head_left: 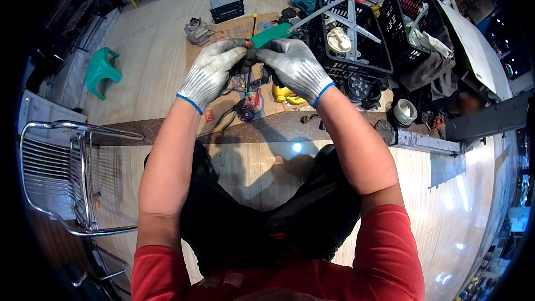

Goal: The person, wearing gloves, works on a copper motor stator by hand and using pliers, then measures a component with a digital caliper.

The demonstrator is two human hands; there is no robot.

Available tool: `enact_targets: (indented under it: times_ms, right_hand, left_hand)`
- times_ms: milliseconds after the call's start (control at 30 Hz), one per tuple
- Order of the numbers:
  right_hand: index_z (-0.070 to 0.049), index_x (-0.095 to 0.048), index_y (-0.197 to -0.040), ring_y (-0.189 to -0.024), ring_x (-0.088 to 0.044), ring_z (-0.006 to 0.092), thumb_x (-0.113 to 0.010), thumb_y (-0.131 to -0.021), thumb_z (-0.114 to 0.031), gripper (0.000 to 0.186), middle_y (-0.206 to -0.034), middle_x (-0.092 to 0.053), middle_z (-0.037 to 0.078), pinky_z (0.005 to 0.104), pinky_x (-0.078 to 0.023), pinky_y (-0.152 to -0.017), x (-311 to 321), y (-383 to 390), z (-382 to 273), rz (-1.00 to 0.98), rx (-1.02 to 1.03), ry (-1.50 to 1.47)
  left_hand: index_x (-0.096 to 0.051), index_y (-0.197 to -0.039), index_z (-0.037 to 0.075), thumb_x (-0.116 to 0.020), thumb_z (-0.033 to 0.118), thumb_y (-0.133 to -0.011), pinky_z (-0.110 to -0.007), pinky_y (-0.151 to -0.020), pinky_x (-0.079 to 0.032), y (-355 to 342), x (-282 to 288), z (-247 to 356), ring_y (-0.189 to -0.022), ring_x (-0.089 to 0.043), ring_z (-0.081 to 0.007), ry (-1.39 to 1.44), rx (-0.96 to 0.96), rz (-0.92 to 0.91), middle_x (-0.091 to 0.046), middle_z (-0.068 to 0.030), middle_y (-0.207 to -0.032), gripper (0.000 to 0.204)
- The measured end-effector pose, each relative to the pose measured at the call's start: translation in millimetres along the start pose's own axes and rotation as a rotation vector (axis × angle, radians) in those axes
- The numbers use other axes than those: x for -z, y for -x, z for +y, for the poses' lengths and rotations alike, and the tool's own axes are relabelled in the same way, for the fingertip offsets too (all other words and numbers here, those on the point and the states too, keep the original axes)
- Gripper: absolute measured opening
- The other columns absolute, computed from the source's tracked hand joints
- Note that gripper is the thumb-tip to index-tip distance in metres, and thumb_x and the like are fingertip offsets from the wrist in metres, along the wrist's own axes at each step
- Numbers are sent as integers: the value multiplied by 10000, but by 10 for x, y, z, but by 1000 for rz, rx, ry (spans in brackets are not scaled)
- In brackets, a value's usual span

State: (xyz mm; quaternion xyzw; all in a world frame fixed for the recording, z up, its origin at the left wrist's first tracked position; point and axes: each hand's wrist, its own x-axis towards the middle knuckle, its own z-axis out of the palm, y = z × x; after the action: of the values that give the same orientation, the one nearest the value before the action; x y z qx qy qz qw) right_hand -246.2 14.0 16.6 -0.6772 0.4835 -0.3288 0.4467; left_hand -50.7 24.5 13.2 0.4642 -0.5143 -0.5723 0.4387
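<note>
My left hand (213, 71) and my right hand (296, 67) wear whitish knit gloves with dark palms and blue cuffs. They meet in front of me, fingers bent around a small dark part with a reddish, copper-coloured end (249, 44). Both hands seem to grip it; my fingers hide most of it, so its kind is unclear. Below them, on a cardboard sheet (273, 105), lie pliers (227, 116) with dark green handles, a round dark part with a reddish face (246, 110), screwdrivers and a yellow plastic piece (287, 96).
Black plastic crates (356, 69) stand at right, one holding grey and white parts. A white blower wheel (404, 111) lies nearer. A green stool (103, 72) and metal chair (56, 173) stand at left. Farther off are a metal assembly (197, 30) and black box (227, 8).
</note>
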Motion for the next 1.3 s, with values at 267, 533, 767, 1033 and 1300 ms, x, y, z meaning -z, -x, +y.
enact_targets:
  times_ms: [267,533,767,1033,1300]
  right_hand:
    - [-100,-715,-959,-858,-663,365,-550,-873,-181,203,-908,-686,180,470,-503,-758,-295,67,150,-76,297,302]
    - [18,-709,-1035,-673,-603,130,-642,-909,-259,311,-791,-695,87,303,-493,-648,-308,-61,232,-186,80,52]
    - [-143,-697,-1086,-708,-664,259,-584,-898,-122,221,-796,-669,139,376,-515,-631,-250,-235,502,-256,549,646]
    - [-82,-724,-1012,-730,-669,259,-595,-941,-276,244,-856,-680,221,406,-489,-635,-96,-492,826,-274,837,904]
    - [-126,-715,-1097,-756,-687,255,-598,-881,-93,248,-833,-673,134,367,-539,-647,73,-228,440,-273,351,472]
  left_hand:
    - [-557,-1224,-57,-504,80,-1011,-455,-889,-576,-147,69,-123,-1022,-676,-334,680,-60,59,-659,-208,-1139,259]
    - [-625,-1072,-21,-556,97,-989,-451,-813,-596,-222,157,-155,-921,-699,-328,789,-114,47,-696,-173,-1007,160]
    - [-617,-1186,-2,-526,175,-999,-428,-863,-563,-347,548,-343,-974,-687,-310,642,-84,-130,-690,-178,-1063,273]
    - [-608,-1124,-37,-615,140,-933,-406,-708,-591,-11,104,69,-829,-705,-296,390,-14,-215,-693,-167,-941,260]
    - [-574,-1150,-63,-601,188,-964,-311,-700,-575,10,211,39,-814,-690,-208,-9,125,-326,-689,-150,-961,313]
